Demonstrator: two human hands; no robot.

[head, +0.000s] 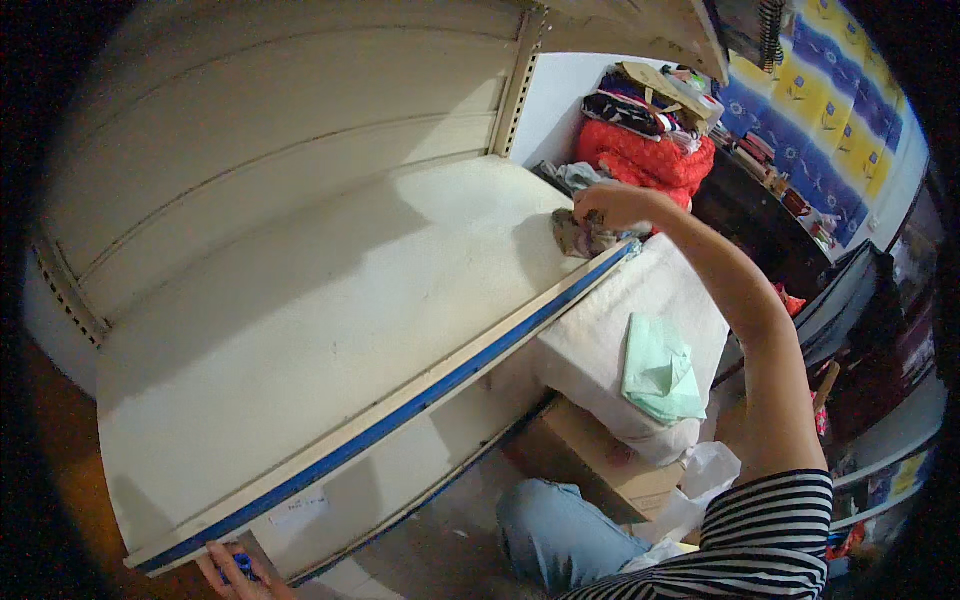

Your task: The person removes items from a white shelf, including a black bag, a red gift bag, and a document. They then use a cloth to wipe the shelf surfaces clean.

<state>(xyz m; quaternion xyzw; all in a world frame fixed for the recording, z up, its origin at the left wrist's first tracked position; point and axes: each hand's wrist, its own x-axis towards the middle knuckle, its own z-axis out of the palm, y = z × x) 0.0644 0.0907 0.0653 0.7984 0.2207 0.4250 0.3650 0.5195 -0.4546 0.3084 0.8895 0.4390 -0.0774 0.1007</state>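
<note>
At the far right end of a cream metal shelf [337,330], my right hand [619,206] grips a crumpled, patterned cloth [577,236]. The cloth touches the shelf top close to its front corner. A blue strip [420,401] runs along the shelf's front edge. My left hand [232,574] is by the near left corner, just below that edge, partly cut off by the picture's rim. Its fingers curl around a small blue object [241,564], whose kind I cannot make out.
A light-covered block [592,352] with a folded mint-green cloth [661,371] stands beside the shelf, above a cardboard box [600,457]. Red bundled bedding [645,157] is piled beyond. A lower shelf [352,502] extends underneath. An upper panel [637,30] overhangs.
</note>
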